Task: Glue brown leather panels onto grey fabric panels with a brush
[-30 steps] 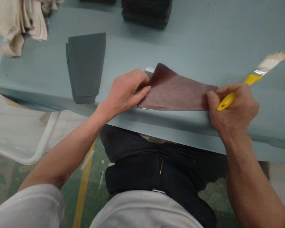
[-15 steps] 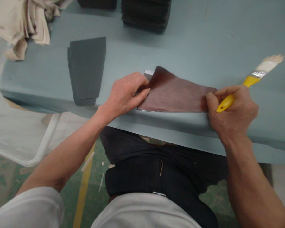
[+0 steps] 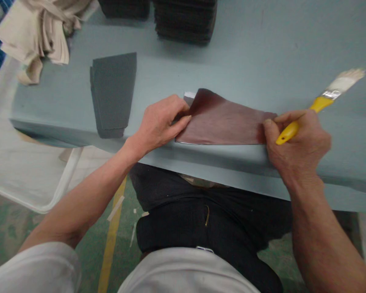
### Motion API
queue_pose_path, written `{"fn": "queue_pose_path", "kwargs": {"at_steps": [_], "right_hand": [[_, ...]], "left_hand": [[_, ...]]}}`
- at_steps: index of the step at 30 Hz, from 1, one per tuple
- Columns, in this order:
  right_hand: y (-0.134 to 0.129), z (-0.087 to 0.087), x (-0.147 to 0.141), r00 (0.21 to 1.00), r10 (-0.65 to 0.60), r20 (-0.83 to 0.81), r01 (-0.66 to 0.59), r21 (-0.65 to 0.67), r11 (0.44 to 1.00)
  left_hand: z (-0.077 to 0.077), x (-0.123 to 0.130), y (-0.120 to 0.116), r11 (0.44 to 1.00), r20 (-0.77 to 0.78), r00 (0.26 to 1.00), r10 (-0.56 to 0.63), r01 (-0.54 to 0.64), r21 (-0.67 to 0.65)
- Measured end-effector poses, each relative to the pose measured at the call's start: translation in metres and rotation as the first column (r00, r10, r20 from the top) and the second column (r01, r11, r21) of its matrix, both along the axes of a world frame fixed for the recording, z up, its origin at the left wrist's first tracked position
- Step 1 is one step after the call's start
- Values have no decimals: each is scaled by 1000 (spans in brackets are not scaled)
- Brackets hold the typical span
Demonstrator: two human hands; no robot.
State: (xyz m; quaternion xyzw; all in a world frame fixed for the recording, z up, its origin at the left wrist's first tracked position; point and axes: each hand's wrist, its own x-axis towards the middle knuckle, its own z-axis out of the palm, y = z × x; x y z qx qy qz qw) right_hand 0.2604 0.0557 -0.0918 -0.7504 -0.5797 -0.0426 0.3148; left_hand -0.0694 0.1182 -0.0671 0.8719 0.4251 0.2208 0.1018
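A reddish-brown tapered sheet point(image 3: 225, 120) lies along the front edge of the blue-green table, its upper left corner raised. My left hand point(image 3: 164, 122) pinches the sheet's left end between thumb and fingers. At the right end, my right hand point(image 3: 299, 142) presses thumb and forefinger on the sheet. That same hand also holds a yellow-handled brush point(image 3: 321, 101), whose pale bristles point to the upper right, off the table. A small grey piece with a whitish end point(image 3: 189, 97) shows behind the sheet's left corner, mostly hidden.
Dark grey tapered sheets point(image 3: 114, 93) lie overlapped left of my left hand. Two dark stacks point(image 3: 184, 20) point(image 3: 125, 8) stand at the back. Beige cloth strips point(image 3: 42, 32) hang over the table's far left, above a white tray-like surface point(image 3: 27, 175).
The view has shifted slightly, so the table's left part and the cloth strips appear a little further right and lower. Both hands keep their hold, with no clear movement.
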Motion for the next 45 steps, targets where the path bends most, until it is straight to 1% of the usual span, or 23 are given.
{"fn": "queue_pose_path", "kwargs": {"at_steps": [3,6,11,17,20,27,32,40,45], "right_hand": [[-2,4,-3,1000,3,-20,-3,-35,999],[-3,7,-5,999,18,-42,-20,-39,999],[-4,5,-5,998,62,-25,-63,-56,996],[-3,4,-4,997,76,-14,-77,-67,995],[-3,5,-5,998,67,-16,-68,-40,997],[-1,3,-4,1000,27,1,-27,-51,998],[0,1,-3,1000,-3,27,5,-68,998],[0,-1,-2,1000,-7,18,8,-37,999],[0,1,-2,1000,-14,14,15,-59,998]], "left_hand": [[2,-1,0,1000,-12,1000,1,-1,-6],[5,-2,-1,1000,-18,1000,-16,16,-4],[10,-4,-2,1000,-13,1000,-24,24,-18],[10,-4,0,999,4,1000,-30,30,-23],[9,-5,1,999,10,999,-38,38,-35],[9,-4,0,998,84,994,-63,66,-25],[8,-5,2,997,70,997,-44,48,-54],[4,-6,3,998,87,995,-47,50,-41],[5,-5,3,996,79,995,-54,60,-67]]}}
